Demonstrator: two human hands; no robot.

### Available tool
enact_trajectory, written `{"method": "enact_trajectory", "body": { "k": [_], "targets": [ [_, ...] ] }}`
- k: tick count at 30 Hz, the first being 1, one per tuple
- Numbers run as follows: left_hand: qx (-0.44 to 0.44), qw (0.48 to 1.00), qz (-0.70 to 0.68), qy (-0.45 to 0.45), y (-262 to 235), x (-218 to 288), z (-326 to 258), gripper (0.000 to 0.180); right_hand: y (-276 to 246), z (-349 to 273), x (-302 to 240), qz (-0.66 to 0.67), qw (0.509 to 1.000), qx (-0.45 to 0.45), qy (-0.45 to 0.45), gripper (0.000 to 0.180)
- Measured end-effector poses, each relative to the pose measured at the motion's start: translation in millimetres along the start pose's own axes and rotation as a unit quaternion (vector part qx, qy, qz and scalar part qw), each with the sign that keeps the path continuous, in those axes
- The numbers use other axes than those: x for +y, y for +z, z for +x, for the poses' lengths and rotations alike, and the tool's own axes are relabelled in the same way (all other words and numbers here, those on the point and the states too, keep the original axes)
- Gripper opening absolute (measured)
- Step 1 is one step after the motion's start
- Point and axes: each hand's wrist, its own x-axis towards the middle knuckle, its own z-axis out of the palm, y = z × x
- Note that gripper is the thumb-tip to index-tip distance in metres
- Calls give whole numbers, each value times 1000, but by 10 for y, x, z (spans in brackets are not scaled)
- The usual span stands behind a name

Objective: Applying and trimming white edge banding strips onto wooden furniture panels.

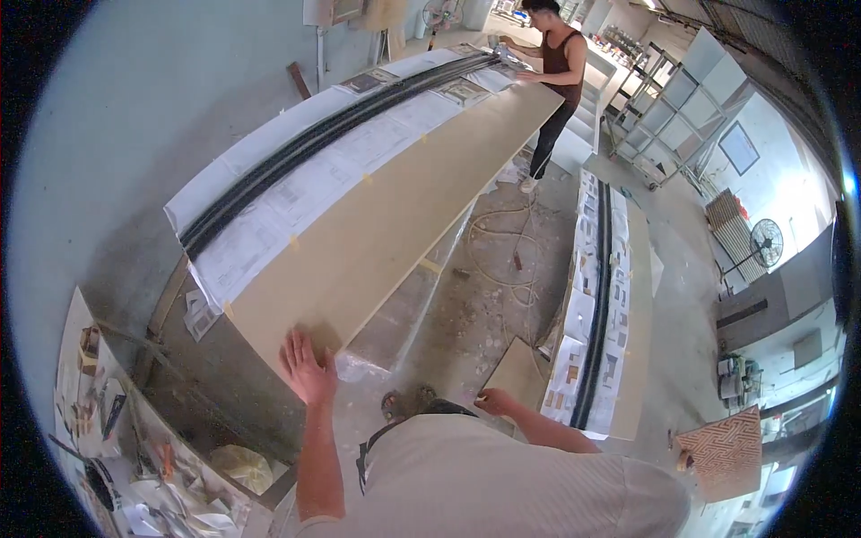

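Left hand (308, 366), empty fingers spread, seemingly steadies the long board (386, 242) at its near end; right hand (496, 403) curls, contents unclear; repositioning needs the left lifted

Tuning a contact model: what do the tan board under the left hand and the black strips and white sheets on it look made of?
Tan board: likely wood-based, perhaps MDF; matte, even colour, no grain visible.
Black strips: rubber, plastic or coated metal, can't tell; uniformly dark, low sheen.
White sheets: probably paper; thin, faintly printed.
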Motion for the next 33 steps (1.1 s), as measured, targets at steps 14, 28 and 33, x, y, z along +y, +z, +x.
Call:
{"method": "enact_trajectory", "body": {
  "k": [14,28,33],
  "targets": [
    [-12,1000,12,-11,43,-63,-27,52,-56,-5,-118,-21,1000,-5,-21,54],
    [-3,1000,6,-8,26,-18,1,53,-82,61,-66,-14,1000,-6,-23,52],
    [0,1000,8,-7,14,-7,8,53,-77,86,-74,-27,999,-7,-31,52]
  ]
}}
